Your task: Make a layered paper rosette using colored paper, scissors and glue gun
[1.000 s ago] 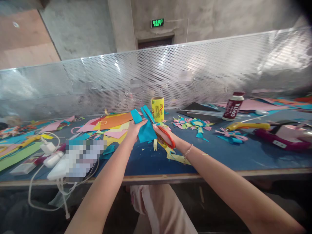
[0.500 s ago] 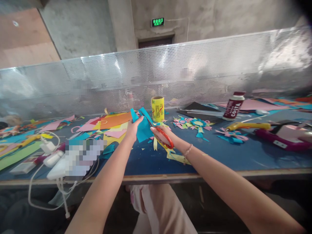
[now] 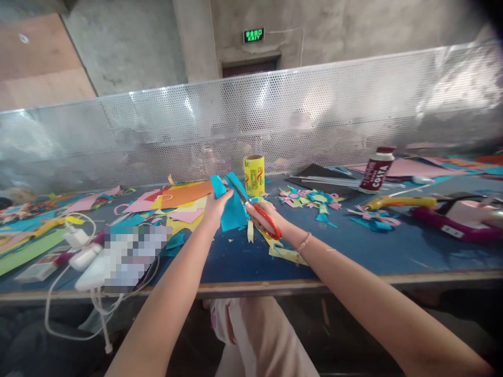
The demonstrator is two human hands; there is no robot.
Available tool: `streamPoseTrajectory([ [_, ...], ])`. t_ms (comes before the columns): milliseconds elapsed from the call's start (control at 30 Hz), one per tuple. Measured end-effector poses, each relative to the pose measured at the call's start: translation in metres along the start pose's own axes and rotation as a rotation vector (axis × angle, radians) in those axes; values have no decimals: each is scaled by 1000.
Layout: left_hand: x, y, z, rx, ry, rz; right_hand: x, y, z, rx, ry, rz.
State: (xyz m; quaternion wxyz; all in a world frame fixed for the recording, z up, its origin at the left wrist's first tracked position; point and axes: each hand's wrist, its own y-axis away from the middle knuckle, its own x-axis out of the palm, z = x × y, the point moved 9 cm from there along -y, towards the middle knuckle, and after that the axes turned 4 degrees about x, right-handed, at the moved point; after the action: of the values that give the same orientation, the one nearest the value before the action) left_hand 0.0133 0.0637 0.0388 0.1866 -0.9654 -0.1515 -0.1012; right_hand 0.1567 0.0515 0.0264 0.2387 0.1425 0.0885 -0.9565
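Note:
Blue paper (image 3: 234, 213) is pinched in my left hand (image 3: 218, 205), held just above the table in the middle of the view. My right hand (image 3: 271, 220) is closed around the red handles of a pair of scissors (image 3: 273, 226). The blades point up and left and lie against the blue paper near a slit in its upper part; how far apart they stand I cannot make out. Behind the scissors stands a yellow tape roll (image 3: 254, 175). Yellow paper strips (image 3: 288, 254) lie below my right wrist.
Colored paper sheets (image 3: 192, 193) are piled left of my hands. A white power strip (image 3: 92, 275) with cables sits front left. Paper flowers (image 3: 318, 198), a yellow glue gun (image 3: 401, 203) and a Costa bottle (image 3: 376, 170) stand or lie to the right. A perforated metal screen (image 3: 157, 131) runs behind.
The scissors and my right hand have shifted very slightly down and right. The blue paper stays in my left hand, almost in the same place.

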Motion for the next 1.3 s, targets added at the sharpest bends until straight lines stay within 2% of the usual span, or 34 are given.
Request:
streamPoseTrajectory([
  [133, 8, 4, 3, -34, -4, 75, 7, -5, -10, 62, -71, 67],
  [367, 11, 6, 3, -63, 4, 90, 12, -2, -9, 66, -132, 93],
  [567, 10, 6, 5, -77, 4, 102, 11, -1, -5, 28, -92, 92],
  [667, 15, 6, 0, -83, 11, 197, 7, -1, 0, -43, -33, 82],
  [767, 14, 0, -13, -10, 63, 291, -1, -1, 3, -86, 59, 54],
  [833, 0, -11, -24, 90, 101, 208, -8, 0, 7, -121, 144, 15],
  [900, -23, -19, -35, 221, 85, 31, -15, 2, 13, -170, 245, -32],
  [967, -38, -19, -46, 353, -14, -106, -19, 1, 16, -208, 326, -59],
  [1000, -38, -17, -51, 407, -90, -122, -20, 1, 17, -219, 354, -62],
  [1067, -27, -12, -56, 473, -256, -48, -20, -1, 17, -243, 404, -63],
  [1167, -4, -4, -53, 476, -398, 124, -21, -4, 17, -270, 465, -72],
  [1300, 3, -3, -41, 379, -356, 155, -21, -4, 16, -266, 506, -71],
])
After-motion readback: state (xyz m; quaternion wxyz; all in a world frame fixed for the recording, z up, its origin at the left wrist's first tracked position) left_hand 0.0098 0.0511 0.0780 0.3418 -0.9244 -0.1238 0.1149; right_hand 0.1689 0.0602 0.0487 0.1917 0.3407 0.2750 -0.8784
